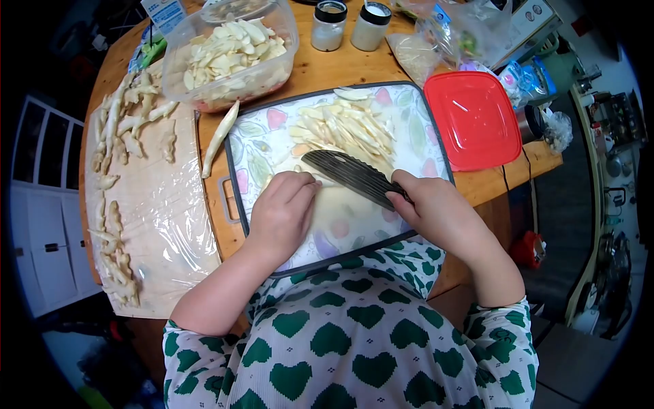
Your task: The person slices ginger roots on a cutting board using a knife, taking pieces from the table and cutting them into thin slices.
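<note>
A round wooden table [327, 68] is seen from above, with a sheet of clear film [163, 225] spread over its left part and strewn with pale peelings [116, 266]. A flower-patterned cutting board [272, 136] lies in the middle, and a heap of cut strips [347, 126] is gathered on its far half. Behind it a clear plastic tub [231, 51] is filled with sliced pieces, a red lid [473, 119] lies to the right, and two small jars [328, 26] are set at the far edge. A wavy-bladed knife [347, 174] is gripped by the right hand [436, 211], closed around the handle, with the blade angled across the board. The left hand [283, 208] is curled, fingers tucked, over a pale piece that is almost wholly hidden beneath it, beside the blade. A good cut would likely be had if the fingertips were kept tucked behind the knuckles, the piece were pinned flat, and the blade were brought down straight, clear of the thumb.
</note>
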A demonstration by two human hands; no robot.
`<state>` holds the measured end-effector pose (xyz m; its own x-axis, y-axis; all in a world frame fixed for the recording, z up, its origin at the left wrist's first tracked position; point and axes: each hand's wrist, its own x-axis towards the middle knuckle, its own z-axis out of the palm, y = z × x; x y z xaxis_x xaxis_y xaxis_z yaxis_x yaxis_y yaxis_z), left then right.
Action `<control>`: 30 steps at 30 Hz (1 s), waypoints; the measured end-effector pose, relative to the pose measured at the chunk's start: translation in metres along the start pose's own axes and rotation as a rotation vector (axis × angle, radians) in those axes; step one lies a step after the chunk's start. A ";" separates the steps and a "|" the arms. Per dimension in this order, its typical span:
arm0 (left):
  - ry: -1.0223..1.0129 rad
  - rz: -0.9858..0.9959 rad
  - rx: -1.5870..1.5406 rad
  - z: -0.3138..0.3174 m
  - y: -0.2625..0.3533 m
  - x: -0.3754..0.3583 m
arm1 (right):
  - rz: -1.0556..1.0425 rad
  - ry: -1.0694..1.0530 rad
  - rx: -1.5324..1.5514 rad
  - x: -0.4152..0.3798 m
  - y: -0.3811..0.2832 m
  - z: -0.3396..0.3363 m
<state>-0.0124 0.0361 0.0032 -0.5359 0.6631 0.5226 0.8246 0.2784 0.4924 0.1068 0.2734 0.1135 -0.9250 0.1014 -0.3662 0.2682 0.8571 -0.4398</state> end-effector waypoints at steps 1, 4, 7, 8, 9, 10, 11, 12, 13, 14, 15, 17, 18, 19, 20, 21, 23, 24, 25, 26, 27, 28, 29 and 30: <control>0.001 0.001 0.000 0.000 0.000 0.000 | 0.007 0.005 0.019 0.000 0.000 0.001; -0.025 -0.010 0.004 -0.002 0.002 -0.001 | -0.017 -0.019 0.007 -0.003 -0.001 0.005; -0.011 -0.014 0.019 -0.002 0.003 0.000 | -0.048 -0.037 -0.092 -0.020 -0.011 -0.004; -0.007 -0.013 0.013 -0.001 0.003 0.001 | -0.050 -0.049 -0.094 -0.023 -0.011 -0.007; 0.002 -0.013 0.008 0.000 0.002 0.001 | -0.054 -0.061 -0.100 -0.025 -0.011 -0.010; 0.007 -0.014 0.003 0.000 0.002 0.000 | -0.058 -0.075 -0.103 -0.027 -0.010 -0.012; 0.004 -0.006 0.003 0.000 0.001 0.000 | -0.060 -0.070 -0.110 -0.023 -0.011 -0.007; 0.001 0.004 0.006 0.000 0.001 0.001 | -0.063 -0.064 -0.116 -0.014 -0.013 0.002; -0.002 0.013 0.011 -0.001 0.000 0.001 | -0.069 -0.058 -0.122 -0.007 -0.015 0.010; 0.001 0.009 0.012 -0.001 0.000 0.000 | -0.073 -0.054 -0.123 -0.004 -0.017 0.014; 0.002 0.004 0.015 -0.001 0.001 -0.002 | -0.078 -0.051 -0.122 -0.001 -0.020 0.019; -0.002 -0.002 0.022 -0.002 0.001 -0.003 | -0.084 -0.032 -0.128 -0.001 -0.020 0.020; -0.007 -0.001 0.023 -0.002 0.001 -0.002 | -0.082 -0.014 -0.136 -0.005 -0.017 0.016; -0.007 0.003 0.022 -0.002 0.001 -0.001 | -0.078 0.006 -0.148 -0.009 -0.012 0.011; -0.004 0.001 0.018 -0.002 0.002 0.000 | -0.064 0.010 -0.105 -0.012 -0.005 0.006; -0.001 -0.001 0.015 -0.003 0.002 0.001 | -0.050 0.014 -0.064 -0.013 0.003 -0.001; 0.001 -0.006 0.014 -0.002 0.002 0.002 | -0.019 0.034 -0.005 -0.014 0.007 -0.006; -0.001 -0.006 0.018 -0.002 0.002 0.001 | -0.003 0.053 0.013 -0.013 0.006 -0.006; -0.004 -0.006 0.023 -0.002 0.002 0.001 | 0.013 0.073 0.032 -0.013 0.004 -0.006; -0.005 -0.009 0.023 -0.002 0.002 0.001 | -0.028 0.085 0.021 -0.014 0.002 -0.004; -0.009 -0.011 0.024 -0.002 0.002 0.001 | -0.069 0.097 0.012 -0.017 0.000 0.000; -0.013 -0.012 0.023 -0.002 0.002 0.000 | -0.108 0.109 0.003 -0.019 -0.002 0.003; -0.013 -0.010 0.026 -0.001 0.002 0.000 | -0.108 0.095 -0.015 -0.021 -0.004 0.003; -0.011 -0.009 0.029 0.000 0.002 -0.001 | -0.109 0.081 -0.034 -0.023 -0.007 0.001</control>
<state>-0.0106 0.0358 0.0039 -0.5418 0.6680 0.5101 0.8245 0.3044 0.4771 0.1268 0.2647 0.1238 -0.9673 0.0457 -0.2496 0.1566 0.8816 -0.4453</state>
